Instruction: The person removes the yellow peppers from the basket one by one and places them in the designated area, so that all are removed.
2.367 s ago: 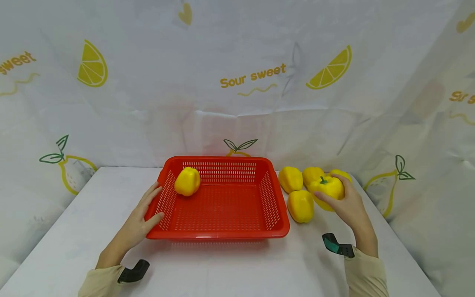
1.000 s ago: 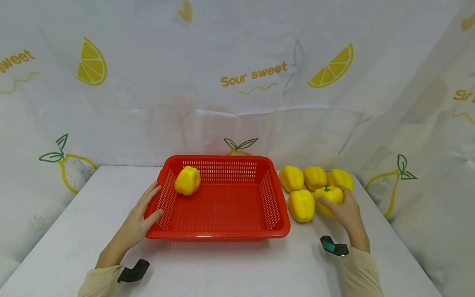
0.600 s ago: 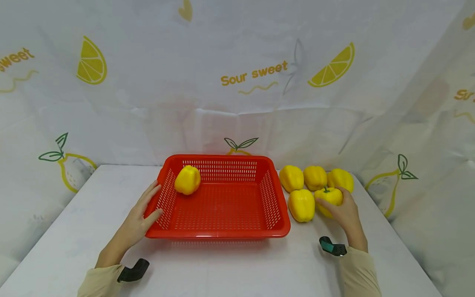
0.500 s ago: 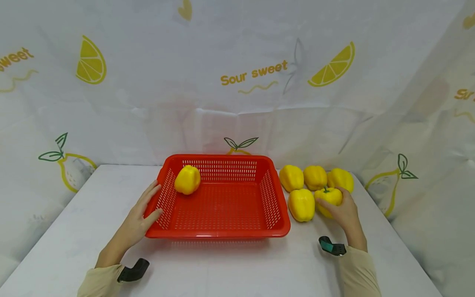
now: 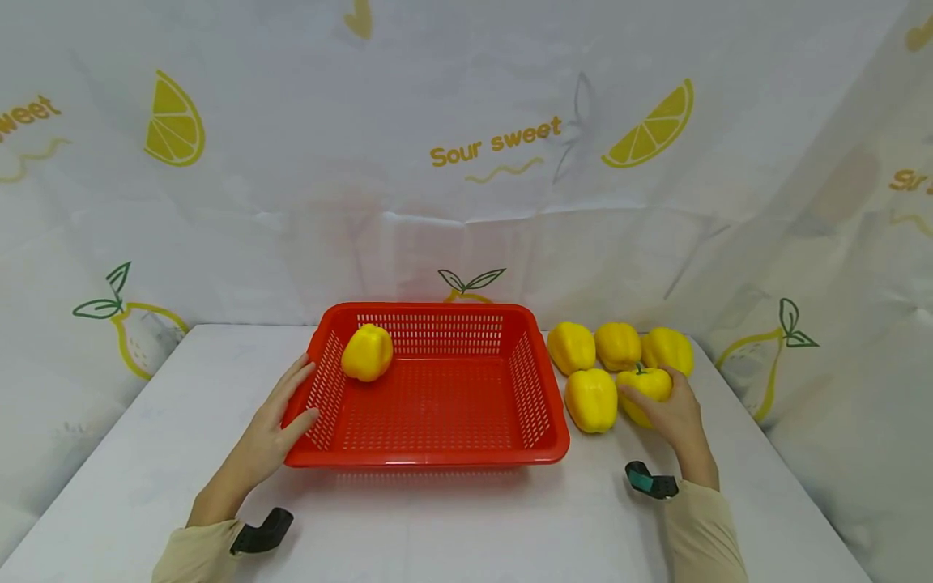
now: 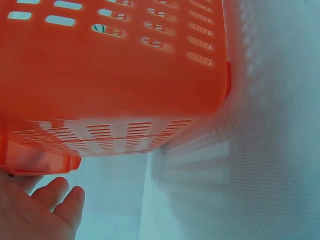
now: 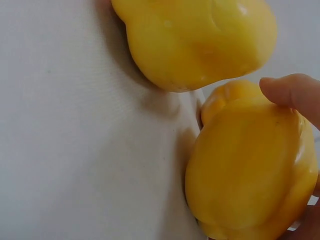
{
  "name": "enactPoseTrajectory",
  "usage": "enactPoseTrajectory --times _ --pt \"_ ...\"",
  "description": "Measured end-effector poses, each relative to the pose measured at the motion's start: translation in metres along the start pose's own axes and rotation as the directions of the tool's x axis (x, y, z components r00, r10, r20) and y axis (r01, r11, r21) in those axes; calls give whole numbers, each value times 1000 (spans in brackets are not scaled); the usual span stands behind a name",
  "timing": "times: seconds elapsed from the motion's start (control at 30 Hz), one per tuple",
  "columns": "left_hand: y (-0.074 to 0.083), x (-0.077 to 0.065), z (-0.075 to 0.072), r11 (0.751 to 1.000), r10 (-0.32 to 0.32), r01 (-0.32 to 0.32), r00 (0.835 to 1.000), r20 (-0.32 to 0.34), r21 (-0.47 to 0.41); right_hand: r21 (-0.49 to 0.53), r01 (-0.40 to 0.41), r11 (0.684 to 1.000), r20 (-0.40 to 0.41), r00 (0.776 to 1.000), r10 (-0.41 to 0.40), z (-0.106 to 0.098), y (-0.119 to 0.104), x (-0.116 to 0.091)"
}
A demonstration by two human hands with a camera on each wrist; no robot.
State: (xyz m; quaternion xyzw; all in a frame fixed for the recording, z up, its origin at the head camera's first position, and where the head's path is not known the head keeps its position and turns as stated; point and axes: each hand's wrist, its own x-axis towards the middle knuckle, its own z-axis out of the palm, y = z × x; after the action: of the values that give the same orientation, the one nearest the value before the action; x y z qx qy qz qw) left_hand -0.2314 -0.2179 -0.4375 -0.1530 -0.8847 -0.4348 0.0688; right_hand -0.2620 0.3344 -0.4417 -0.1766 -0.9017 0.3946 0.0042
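Note:
In the head view my right hand (image 5: 675, 409) grips a yellow bell pepper (image 5: 645, 387) with its green stem up, thumb on the left side and fingers on the right. The right wrist view shows this pepper (image 7: 250, 165) close against the white table, with the thumb along its upper side. My left hand (image 5: 271, 433) rests at the left rim of a red plastic basket (image 5: 423, 458), fingers spread and thumb reaching over the rim. One yellow bell pepper (image 5: 368, 354) lies inside the basket at the back left. In the left wrist view, fingertips (image 6: 72, 205) show below the basket's corner.
Beside the held pepper, a bell pepper (image 5: 591, 401) lies to its left. Behind are three more in a row: a left pepper (image 5: 572, 348), a middle pepper (image 5: 618, 346) and a right pepper (image 5: 667, 351). A lemon-printed white cloth (image 5: 466, 186) rises behind the table (image 5: 437, 534).
My right hand has lowered the pepper and drawn it slightly nearer, uncovering more of the far-right pepper behind it. My left hand and the basket have stayed in place.

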Motion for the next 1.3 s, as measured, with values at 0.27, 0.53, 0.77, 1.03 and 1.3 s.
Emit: enactPoseTrajectory --times 0.27,0.53,0.77,1.03,1.3 --pt "1 0 0 1000 0 0 1000 2 -20 -7 -2 1000 21 1000 2 -1 -1 -1" --pt "2 -1 1 1000 -4 4 1000 -1 -25 -3 -20 1000 26 999 20 -1 1 0" --pt "2 -1 1 999 -9 10 1000 5 -45 -42 -34 999 57 998 36 -3 1 0" --pt "3 0 0 999 -10 10 1000 3 -46 -69 -1 998 142 990 10 -12 0 -2" --pt "2 0 0 999 -9 9 1000 3 -42 -68 56 996 186 982 -43 -16 4 -4"
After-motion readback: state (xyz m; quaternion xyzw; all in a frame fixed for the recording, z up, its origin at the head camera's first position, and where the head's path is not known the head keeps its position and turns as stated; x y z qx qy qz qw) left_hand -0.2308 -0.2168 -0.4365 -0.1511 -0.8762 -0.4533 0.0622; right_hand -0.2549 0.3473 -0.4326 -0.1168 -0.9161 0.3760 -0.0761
